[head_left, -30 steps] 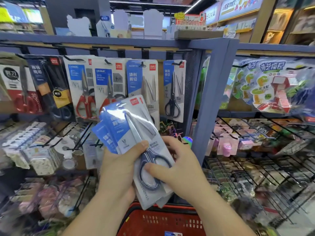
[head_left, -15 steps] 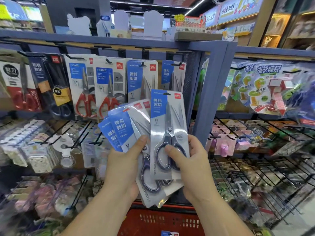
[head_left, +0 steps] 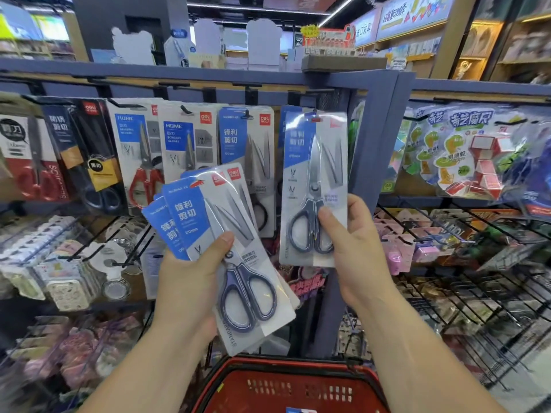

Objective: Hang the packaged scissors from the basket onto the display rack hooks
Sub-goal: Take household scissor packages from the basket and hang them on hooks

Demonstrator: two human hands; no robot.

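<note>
My right hand [head_left: 354, 251] grips one packaged scissors [head_left: 313, 186] by its lower right edge, held upright with its top hole at the rightmost hook [head_left: 313, 113] of the top rail. My left hand [head_left: 190, 278] holds a fanned stack of scissors packs [head_left: 214, 228], blue-and-white cards with grey-handled scissors, tilted left. More of the same packs [head_left: 247, 144] hang on the hook just to the left. The red basket [head_left: 286, 383] sits below my hands at the bottom edge.
Other scissors packs [head_left: 140, 153] fill the hooks further left. A blue-grey rack post [head_left: 375, 150] stands right of the raised pack. Toy packets [head_left: 465, 150] hang right of it, with wire hooks [head_left: 447, 239] of small goods below and stationery [head_left: 59, 263] lower left.
My right hand pulled one pack off the stack and lifted it up and right to the rightmost hook. The left hand kept the rest of the stack, slightly raised.
</note>
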